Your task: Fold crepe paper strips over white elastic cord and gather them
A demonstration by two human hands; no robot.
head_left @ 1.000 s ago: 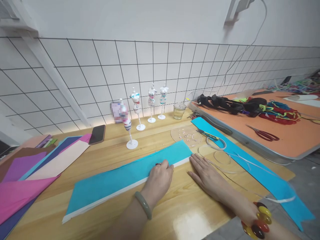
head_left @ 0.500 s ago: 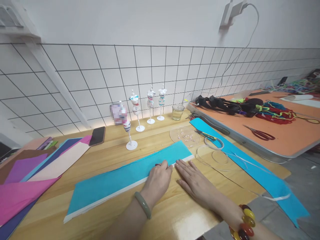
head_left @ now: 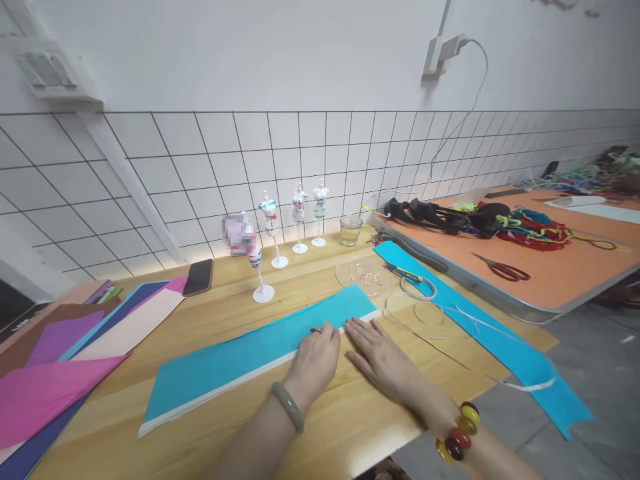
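A long blue sheet (head_left: 240, 353) lies across the wooden table (head_left: 350, 413), with a white strip (head_left: 220, 393) along its near edge. My left hand (head_left: 317, 353), wearing a ring and a green bangle, rests on that near edge toward the right; its fingers are curled together, and whatever they may pinch is hidden. Just to its right, my right hand (head_left: 383, 357) lies flat with fingers stretched out, the fingertips on the white strip near the sheet's right end. A beaded bracelet circles the right wrist.
Small white mannequins (head_left: 279, 233) and a glass (head_left: 351, 230) stand behind. Coloured sheets (head_left: 120, 327) and a phone (head_left: 199, 277) lie left. At right are a cutter (head_left: 407, 272), a blue strip (head_left: 490, 333), coiled cord (head_left: 419, 288) and red scissors (head_left: 505, 269) on an orange board (head_left: 550, 287).
The camera view has tilted up and shifted slightly, so the scene appears moved. Both hands remain at the same place on the white strip.
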